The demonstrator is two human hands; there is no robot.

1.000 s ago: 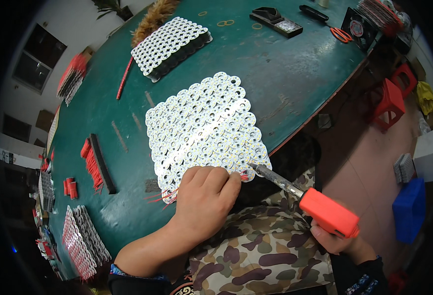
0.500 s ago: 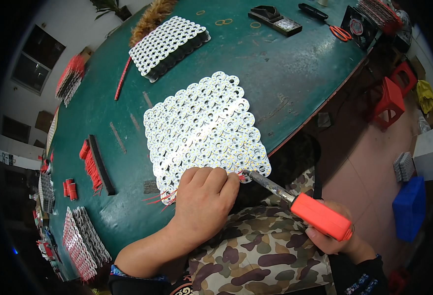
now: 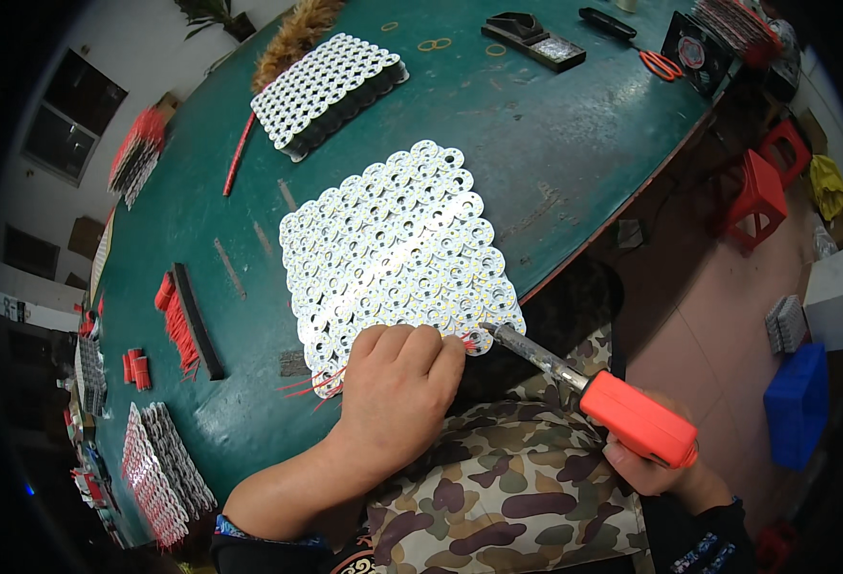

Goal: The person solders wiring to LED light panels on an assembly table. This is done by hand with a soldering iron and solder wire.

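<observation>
A white panel of joined round LED boards [image 3: 374,230] lies on the green table in front of me. Over its near edge, my left hand [image 3: 398,387] is closed with knuckles up on thin red wires [image 3: 318,386]. Their ends stick out on both sides of the fist; the fingertips are hidden. My right hand [image 3: 653,469] grips the orange-red handle of a soldering iron [image 3: 638,421]. The iron's dark tip is at the panel's near right corner, just right of the wire ends. Whether it touches the board I cannot tell.
Another stack of white round boards [image 3: 331,86] stands farther back. Red wire bundles [image 3: 180,320] lie beside a dark strip at left, near a wired board stack [image 3: 158,469]. At the back are a black soldering stand [image 3: 536,43], orange-handled scissors [image 3: 661,65] and a fan [image 3: 694,53].
The soldering iron and my right hand have shifted slightly to the right, and the tip has drawn away from the wire ends. My left hand stays in place.
</observation>
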